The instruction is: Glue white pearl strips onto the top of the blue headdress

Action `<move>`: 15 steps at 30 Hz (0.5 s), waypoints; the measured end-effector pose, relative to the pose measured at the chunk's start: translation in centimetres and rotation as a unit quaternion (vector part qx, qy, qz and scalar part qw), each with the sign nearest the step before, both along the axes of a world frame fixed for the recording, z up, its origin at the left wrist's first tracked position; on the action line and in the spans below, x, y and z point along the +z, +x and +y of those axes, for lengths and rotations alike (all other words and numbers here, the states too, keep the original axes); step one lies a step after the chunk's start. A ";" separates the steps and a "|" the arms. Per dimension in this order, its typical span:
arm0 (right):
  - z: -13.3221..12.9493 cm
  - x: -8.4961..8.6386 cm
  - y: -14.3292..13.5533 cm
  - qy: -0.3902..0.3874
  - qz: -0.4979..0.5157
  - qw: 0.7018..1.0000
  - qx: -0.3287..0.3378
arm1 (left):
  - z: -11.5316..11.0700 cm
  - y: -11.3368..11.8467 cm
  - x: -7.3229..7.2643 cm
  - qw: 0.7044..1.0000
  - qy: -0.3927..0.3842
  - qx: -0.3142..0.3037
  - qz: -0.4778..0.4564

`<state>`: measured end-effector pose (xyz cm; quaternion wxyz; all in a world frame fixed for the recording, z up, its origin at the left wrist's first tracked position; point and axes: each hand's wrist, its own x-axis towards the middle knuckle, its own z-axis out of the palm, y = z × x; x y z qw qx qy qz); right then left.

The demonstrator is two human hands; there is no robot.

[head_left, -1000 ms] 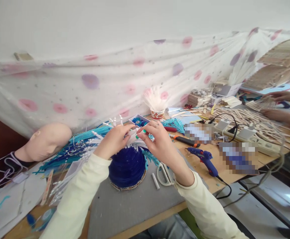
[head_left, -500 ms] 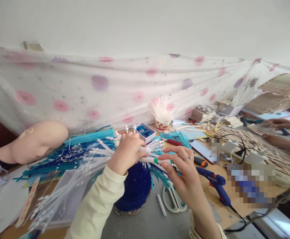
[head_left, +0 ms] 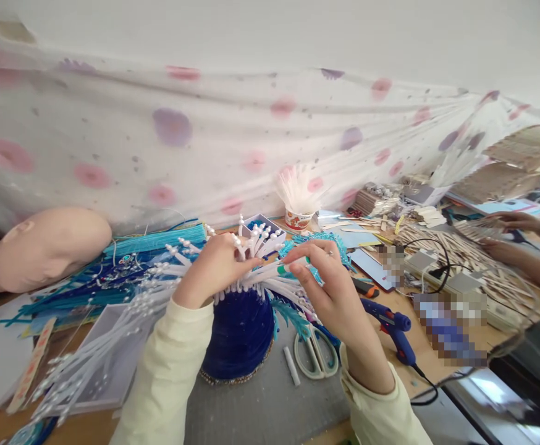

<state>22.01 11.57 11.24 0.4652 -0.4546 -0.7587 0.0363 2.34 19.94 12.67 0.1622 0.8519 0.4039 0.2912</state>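
Observation:
A dark blue velvet headdress (head_left: pixel 237 337) with a beaded lower edge stands in front of me, a cluster of pearl-tipped white stalks (head_left: pixel 263 241) fanning out from its top. My left hand (head_left: pixel 219 266) is closed among these stalks at the top left, its fingertips partly hidden behind them. In my right hand (head_left: pixel 328 287), thumb and fingers pinch a white pen-like tube (head_left: pixel 293 267) with green bands, pointing left into the stalks. Turquoise feather-like trim (head_left: pixel 291 315) hangs at the headdress's right side. More long pearl-tipped strands (head_left: pixel 107 343) lie at the left over a white box lid.
White-handled scissors (head_left: pixel 316 355), a glue stick (head_left: pixel 291 366) and a blue glue gun (head_left: pixel 393 324) lie to the right. A mannequin head (head_left: pixel 52 247) rests at the left. A paper cup (head_left: pixel 298 219) stands at the back. Another person's hands (head_left: pixel 506 238) work at the far right.
The view has tilted down and shifted slightly. My left hand has moved lower against the stalks, which now show more plainly above it. The tube stays pinched in my right hand, close to them.

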 end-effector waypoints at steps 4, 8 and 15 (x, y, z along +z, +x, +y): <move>1.4 0.1 -0.5 -0.015 0.020 1.000 -0.008 | 0.2 -0.1 -0.6 1.000 -0.009 0.002 -0.023; 1.4 0.1 -0.6 0.014 0.053 0.998 -0.041 | 0.0 0.2 -0.9 1.000 0.005 0.025 0.000; 0.7 0.5 -0.9 0.066 0.051 0.995 -0.057 | -0.1 -0.1 -0.9 0.999 -0.004 0.035 -0.004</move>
